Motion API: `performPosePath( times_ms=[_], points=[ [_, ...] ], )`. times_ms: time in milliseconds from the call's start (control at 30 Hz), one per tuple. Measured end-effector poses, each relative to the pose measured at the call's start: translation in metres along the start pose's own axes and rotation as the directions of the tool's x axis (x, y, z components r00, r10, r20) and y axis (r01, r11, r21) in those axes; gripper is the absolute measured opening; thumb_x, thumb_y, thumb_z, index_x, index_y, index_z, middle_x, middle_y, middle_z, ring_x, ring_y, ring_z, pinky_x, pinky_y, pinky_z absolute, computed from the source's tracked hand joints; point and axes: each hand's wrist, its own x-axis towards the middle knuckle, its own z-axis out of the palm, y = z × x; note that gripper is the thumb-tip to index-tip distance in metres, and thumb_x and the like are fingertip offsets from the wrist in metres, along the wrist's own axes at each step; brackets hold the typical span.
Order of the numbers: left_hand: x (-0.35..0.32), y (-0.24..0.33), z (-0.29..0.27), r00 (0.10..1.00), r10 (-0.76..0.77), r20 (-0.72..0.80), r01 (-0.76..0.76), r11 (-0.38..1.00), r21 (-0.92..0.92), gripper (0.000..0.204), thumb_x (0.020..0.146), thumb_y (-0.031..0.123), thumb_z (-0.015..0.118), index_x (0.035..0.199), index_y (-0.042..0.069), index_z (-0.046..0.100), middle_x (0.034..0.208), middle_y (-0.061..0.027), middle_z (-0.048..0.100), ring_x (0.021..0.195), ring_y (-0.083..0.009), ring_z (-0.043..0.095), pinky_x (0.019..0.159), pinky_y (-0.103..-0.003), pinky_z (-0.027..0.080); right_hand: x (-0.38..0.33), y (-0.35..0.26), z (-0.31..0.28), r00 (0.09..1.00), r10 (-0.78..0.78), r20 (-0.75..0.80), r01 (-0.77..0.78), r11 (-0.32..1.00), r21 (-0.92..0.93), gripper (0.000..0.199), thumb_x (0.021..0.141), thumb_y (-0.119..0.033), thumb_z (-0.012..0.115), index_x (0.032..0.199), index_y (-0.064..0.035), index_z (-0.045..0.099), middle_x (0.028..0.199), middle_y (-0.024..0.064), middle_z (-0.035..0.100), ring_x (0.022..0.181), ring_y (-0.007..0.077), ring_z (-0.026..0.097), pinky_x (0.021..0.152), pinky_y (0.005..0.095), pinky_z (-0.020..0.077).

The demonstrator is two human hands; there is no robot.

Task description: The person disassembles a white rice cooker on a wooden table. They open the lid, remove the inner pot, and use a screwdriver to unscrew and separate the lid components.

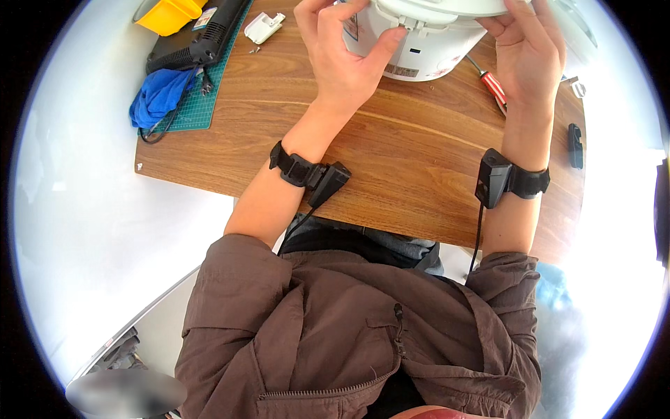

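Observation:
A white, rounded rice cooker [433,52] with a printed pattern stands at the far side of the wooden table, its top cut off by the upper edge of the picture. My left hand [342,59] grips its left side, the thumb stretched to a small white hinge or latch piece [412,26] on the rim and the fingers up by the lid. On the other side, my right hand [527,52] is closed at the edge of the white lid [460,5], thumb on top and fingers partly hidden. Black straps with small boxes sit on both wrists.
A screwdriver [493,87] with a red-and-white handle lies beside the cooker. At left, a green cutting mat [204,115] bears a black device [199,45], a blue cloth [157,98] and a yellow container [169,15]. Nearby are a white plastic part [264,28] and tiny screws [255,49].

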Motion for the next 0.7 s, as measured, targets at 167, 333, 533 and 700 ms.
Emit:
performPosePath(
  times_ms=[167, 333, 533, 700],
  points=[
    [0.000, 0.002, 0.001, 1.000, -0.025, -0.004, 0.025, 0.999, -0.047, 0.052, 0.087, 0.020, 0.084, 0.126, 0.001, 0.054, 0.135, -0.0208, 0.044, 0.122, -0.0333, 0.047, 0.104, -0.046, 0.042, -0.001, 0.002, -0.005, 0.992, -0.093, 0.082, 0.093, 0.996, 0.012, 0.056, 0.103, -0.012, 0.056, 0.149, 0.0110, 0.036, 0.131, 0.0249, 0.065, 0.111, 0.0283, 0.071, 0.093, 0.0381, 0.0623],
    [0.002, 0.004, 0.002, 1.000, -0.008, -0.010, 0.008, 1.000, -0.016, 0.052, 0.086, 0.019, 0.085, 0.126, 0.001, 0.055, 0.134, -0.0208, 0.045, 0.122, -0.0331, 0.047, 0.103, -0.046, 0.042, -0.003, 0.002, 0.000, 0.991, -0.126, 0.047, 0.126, 0.992, 0.008, 0.056, 0.102, -0.011, 0.056, 0.149, 0.0114, 0.036, 0.130, 0.0246, 0.065, 0.110, 0.0282, 0.072, 0.091, 0.0376, 0.0630],
    [0.006, 0.016, 0.003, 0.995, -0.032, -0.098, 0.032, 0.999, 0.000, 0.050, 0.089, 0.019, 0.081, 0.127, -0.003, 0.059, 0.127, -0.0217, 0.056, 0.115, -0.0307, 0.055, 0.098, -0.043, 0.047, -0.006, 0.000, 0.004, 0.999, -0.010, -0.043, 0.009, 1.000, -0.025, 0.051, 0.101, -0.012, 0.059, 0.144, 0.0119, 0.043, 0.130, 0.0231, 0.065, 0.108, 0.0252, 0.070, 0.093, 0.0353, 0.0584],
    [-0.011, -0.004, 0.003, 0.991, -0.131, 0.036, 0.133, 0.989, -0.061, 0.089, 0.083, 0.026, 0.085, 0.148, 0.003, 0.028, 0.142, -0.0187, 0.029, 0.131, -0.0339, 0.032, 0.107, -0.049, 0.037, 0.002, 0.001, -0.007, 0.997, -0.048, -0.061, 0.033, 0.974, -0.225, 0.045, 0.099, -0.012, 0.062, 0.138, 0.0089, 0.052, 0.129, 0.0159, 0.065, 0.117, 0.0201, 0.061, 0.097, 0.0336, 0.0498]
  ],
)
